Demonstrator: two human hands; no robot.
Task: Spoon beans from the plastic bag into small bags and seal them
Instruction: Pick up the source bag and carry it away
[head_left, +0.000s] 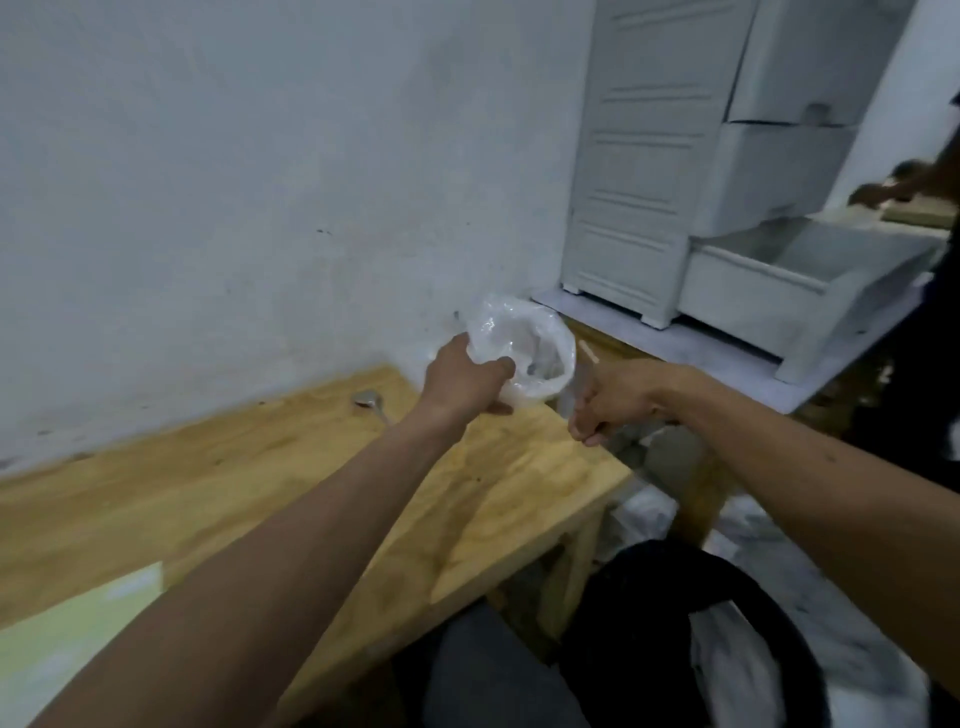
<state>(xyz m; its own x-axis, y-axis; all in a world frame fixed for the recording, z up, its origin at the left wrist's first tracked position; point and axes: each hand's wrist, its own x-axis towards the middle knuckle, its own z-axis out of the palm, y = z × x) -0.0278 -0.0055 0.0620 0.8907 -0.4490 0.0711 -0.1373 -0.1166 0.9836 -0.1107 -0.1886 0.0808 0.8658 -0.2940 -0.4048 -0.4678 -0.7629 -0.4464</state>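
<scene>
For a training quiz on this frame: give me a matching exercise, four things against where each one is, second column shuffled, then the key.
Things:
1. plastic bag
2. spoon
3. drawer unit
4. pale green sheet

Places:
A. lying on the wooden table near the wall
B. at the table's near left edge
C. gripped by the left hand at the table's far corner
D. standing beyond the table, bottom drawer pulled out

Pairs: 1-C, 2-A, 3-D, 4-B
</scene>
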